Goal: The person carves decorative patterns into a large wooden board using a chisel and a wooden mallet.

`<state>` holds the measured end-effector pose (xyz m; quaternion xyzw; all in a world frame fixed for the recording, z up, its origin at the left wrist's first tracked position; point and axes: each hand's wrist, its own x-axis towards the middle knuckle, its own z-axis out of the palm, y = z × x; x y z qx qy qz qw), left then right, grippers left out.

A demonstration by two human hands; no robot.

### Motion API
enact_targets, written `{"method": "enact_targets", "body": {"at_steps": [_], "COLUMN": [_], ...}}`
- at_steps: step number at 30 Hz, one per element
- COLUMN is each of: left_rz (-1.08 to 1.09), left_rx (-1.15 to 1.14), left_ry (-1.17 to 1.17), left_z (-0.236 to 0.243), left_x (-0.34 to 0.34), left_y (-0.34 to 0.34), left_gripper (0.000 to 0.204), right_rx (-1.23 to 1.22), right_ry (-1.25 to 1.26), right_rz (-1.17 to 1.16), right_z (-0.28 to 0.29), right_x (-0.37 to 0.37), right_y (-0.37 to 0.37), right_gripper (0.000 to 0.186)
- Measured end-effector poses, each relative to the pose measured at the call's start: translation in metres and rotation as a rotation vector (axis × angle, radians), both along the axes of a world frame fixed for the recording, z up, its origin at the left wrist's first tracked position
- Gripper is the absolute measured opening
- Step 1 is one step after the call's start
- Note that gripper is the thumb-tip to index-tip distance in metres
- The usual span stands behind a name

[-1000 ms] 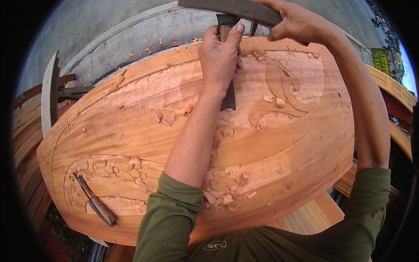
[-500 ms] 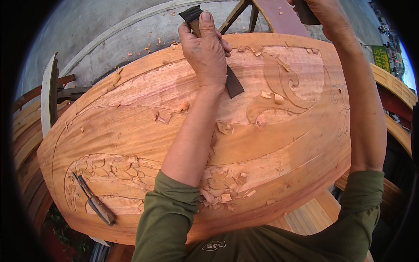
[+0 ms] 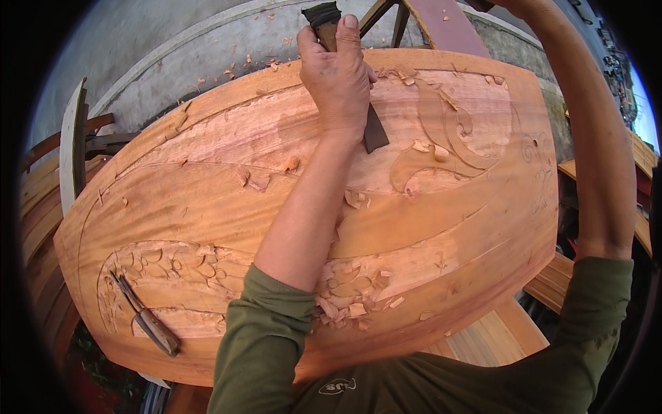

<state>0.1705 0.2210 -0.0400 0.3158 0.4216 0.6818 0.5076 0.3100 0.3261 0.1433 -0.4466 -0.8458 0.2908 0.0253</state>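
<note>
My left hand (image 3: 338, 86) is closed round the handle of a wide flat chisel (image 3: 374, 131), its dark blade slanting down to the wood and its handle top wrapped in black. Below it lies a large carved wooden panel (image 3: 289, 221) with curved outlines and cut-back areas. At the top edge, my right hand (image 3: 525, 7) is raised and partly cut off by the frame. It grips a dark block-like tool (image 3: 480, 4), of which only a sliver shows; its kind cannot be made out. Two slim carving tools (image 3: 155, 328) with wooden handles rest together on the panel's lower left.
Wood shavings (image 3: 345, 307) are scattered over the panel, with a thick heap near my left forearm. A pale upright board (image 3: 71, 148) stands at the panel's left. Stacked timber (image 3: 45, 214) lies beyond it. A reddish plank (image 3: 448, 27) sits behind the panel's far edge.
My right hand has risen out toward the top edge with its dark tool. My left hand and the chisel appear slightly farther right in view. The shavings look about the same.
</note>
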Motion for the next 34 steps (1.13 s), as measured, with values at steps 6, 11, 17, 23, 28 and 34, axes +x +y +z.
{"method": "enact_targets", "body": {"at_steps": [6, 11, 17, 23, 28, 34], "left_rz": [0.033, 0.037, 0.040, 0.035, 0.076, 0.065], "left_rx": [-0.038, 0.009, -0.096, -0.088, -0.215, -0.142], "left_ry": [0.016, 0.011, 0.071, -0.010, 0.082, 0.065], "left_z": [-0.007, -0.006, -0.007, -0.006, -0.018, -0.012], "left_x": [-0.008, -0.001, -0.013, 0.000, -0.015, 0.002], "left_y": [-0.003, -0.003, -0.002, -0.005, -0.006, -0.003], "left_gripper": [0.041, 0.040, 0.040, 0.042, 0.043, 0.044], "right_rx": [-0.265, -0.008, -0.245, 0.071, -0.316, -0.070], "right_ry": [-0.144, -0.096, -0.247, 0.139, -0.420, -0.037], "right_rz": [-0.107, -0.043, 0.072, -0.396, 0.146, -0.146], "right_z": [0.001, 0.008, -0.010, -0.002, -0.002, 0.012], "right_x": [-0.020, 0.010, -0.019, -0.037, -0.050, -0.025], "right_y": [-0.006, 0.016, 0.005, -0.001, 0.006, 0.007], "right_gripper": [0.093, 0.095, 0.092, 0.090, 0.092, 0.092]}}
